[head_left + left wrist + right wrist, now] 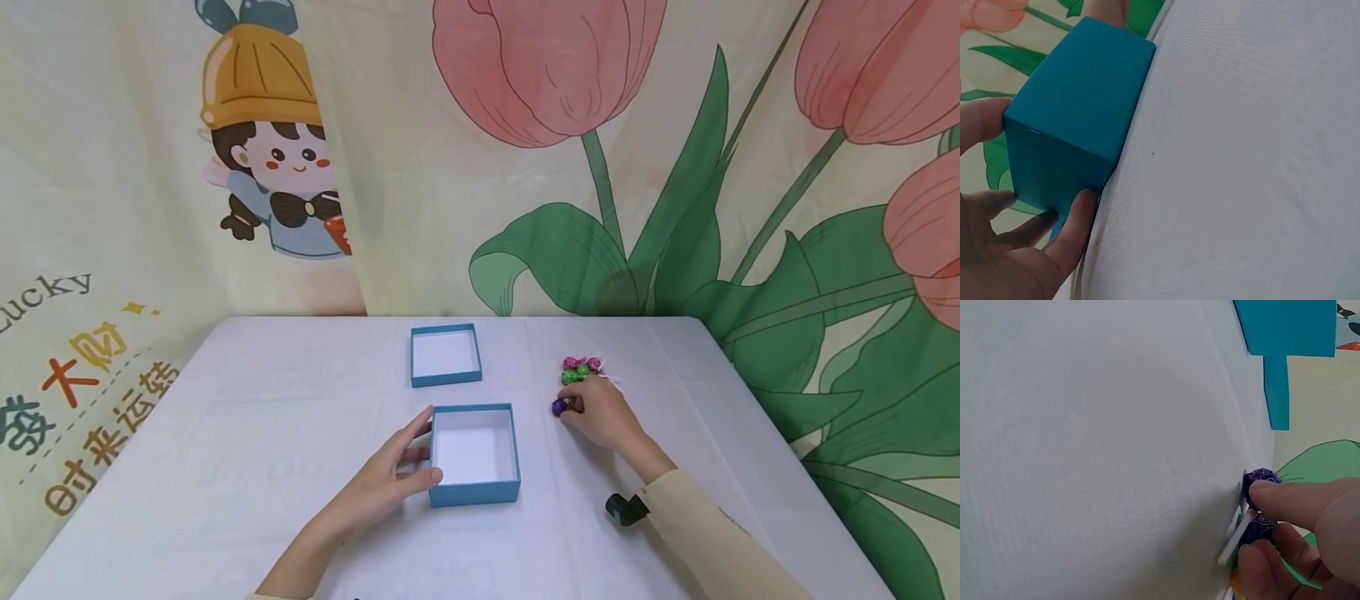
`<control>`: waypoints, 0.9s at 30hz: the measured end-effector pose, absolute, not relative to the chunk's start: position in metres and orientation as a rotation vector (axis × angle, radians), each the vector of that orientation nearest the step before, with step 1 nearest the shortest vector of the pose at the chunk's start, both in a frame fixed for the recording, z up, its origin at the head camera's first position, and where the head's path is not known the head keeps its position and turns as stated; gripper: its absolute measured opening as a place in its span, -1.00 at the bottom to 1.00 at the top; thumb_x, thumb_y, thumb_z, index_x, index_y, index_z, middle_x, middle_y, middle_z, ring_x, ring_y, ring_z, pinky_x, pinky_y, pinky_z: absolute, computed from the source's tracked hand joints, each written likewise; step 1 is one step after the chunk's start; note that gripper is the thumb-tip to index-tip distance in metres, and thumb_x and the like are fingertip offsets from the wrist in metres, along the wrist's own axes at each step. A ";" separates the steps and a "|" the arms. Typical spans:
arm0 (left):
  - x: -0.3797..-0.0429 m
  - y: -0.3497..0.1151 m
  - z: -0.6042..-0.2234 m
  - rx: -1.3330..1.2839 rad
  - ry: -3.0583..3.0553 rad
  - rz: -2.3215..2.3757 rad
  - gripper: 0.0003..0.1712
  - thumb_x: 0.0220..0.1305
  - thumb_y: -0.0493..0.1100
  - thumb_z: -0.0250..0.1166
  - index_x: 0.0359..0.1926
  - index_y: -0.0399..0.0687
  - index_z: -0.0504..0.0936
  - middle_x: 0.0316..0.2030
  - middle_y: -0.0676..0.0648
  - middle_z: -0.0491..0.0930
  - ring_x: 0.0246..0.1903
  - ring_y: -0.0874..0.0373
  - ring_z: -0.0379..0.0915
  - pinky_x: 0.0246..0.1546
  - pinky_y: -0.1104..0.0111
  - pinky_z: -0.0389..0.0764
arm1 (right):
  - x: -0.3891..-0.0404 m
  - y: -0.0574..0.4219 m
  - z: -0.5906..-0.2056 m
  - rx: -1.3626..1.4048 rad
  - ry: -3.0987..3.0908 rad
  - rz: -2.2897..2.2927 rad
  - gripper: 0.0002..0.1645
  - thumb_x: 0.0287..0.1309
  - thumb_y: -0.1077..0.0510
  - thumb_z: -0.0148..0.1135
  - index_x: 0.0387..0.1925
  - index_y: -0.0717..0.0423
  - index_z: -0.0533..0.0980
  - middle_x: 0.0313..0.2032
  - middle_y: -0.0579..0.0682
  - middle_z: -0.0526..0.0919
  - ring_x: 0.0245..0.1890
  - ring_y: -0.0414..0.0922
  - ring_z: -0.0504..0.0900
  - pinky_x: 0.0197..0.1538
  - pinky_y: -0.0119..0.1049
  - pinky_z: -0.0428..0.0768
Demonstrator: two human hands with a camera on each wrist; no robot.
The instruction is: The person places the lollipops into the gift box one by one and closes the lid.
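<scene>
A blue square box (474, 495) with a white inside stands with its top uncovered on the table. My left hand (390, 475) holds it from the left side, thumb at the near corner and fingers spread along the wall; the left wrist view shows the fingertips against the blue side (1063, 162). To the right, my right hand (600, 412) pinches a dark purple wrapped lollipop (558, 407) close over the tabletop. In the right wrist view two purple lollipop heads (1259, 530) show between thumb and fingers, with a white stick pointing down-left. Pink lollipops (571, 363) and green ones (570, 377) lie just beyond.
A shallow blue lid (447, 379) with a white inside lies behind the box on the white-covered table (315, 375). A black device (626, 509) sits by the right sleeve. A printed cloth (412, 208) with tulips and a cartoon figure hangs behind.
</scene>
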State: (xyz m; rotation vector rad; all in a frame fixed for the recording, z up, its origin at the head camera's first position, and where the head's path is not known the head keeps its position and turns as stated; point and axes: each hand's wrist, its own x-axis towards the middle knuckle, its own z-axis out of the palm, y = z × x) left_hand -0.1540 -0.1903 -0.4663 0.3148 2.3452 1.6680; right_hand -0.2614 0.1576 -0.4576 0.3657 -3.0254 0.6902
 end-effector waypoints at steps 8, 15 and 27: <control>-0.154 -0.191 -0.468 0.331 2.335 1.681 0.01 0.44 -0.05 0.42 0.72 0.28 0.04 0.64 -0.19 0.11 0.49 -0.22 0.30 0.43 -0.06 0.43 | -0.261 0.156 -0.459 0.376 -3.050 0.713 -0.68 0.24 0.24 0.54 0.03 0.00 0.78 -0.36 -0.07 0.56 -0.28 -0.10 0.48 -0.26 -0.28 0.51; -0.154 -0.191 -0.466 0.317 2.329 1.675 0.01 0.44 -0.04 0.42 0.71 0.30 0.05 0.65 -0.19 0.10 0.50 -0.22 0.29 0.44 -0.08 0.43 | -0.262 0.159 -0.459 0.438 -3.032 0.717 -0.69 0.21 0.27 0.55 0.00 0.02 0.79 -0.41 -0.11 0.61 -0.35 -0.13 0.50 -0.27 -0.29 0.52; -0.154 -0.194 -0.464 0.315 2.283 1.662 0.03 0.44 -0.03 0.41 0.72 0.36 0.00 0.68 -0.15 0.00 0.54 -0.24 0.22 0.47 -0.11 0.39 | -0.260 0.159 -0.453 0.492 -3.042 0.691 -0.72 0.24 0.26 0.54 -0.02 0.00 0.78 -0.38 -0.16 0.66 -0.34 -0.17 0.54 -0.22 -0.31 0.60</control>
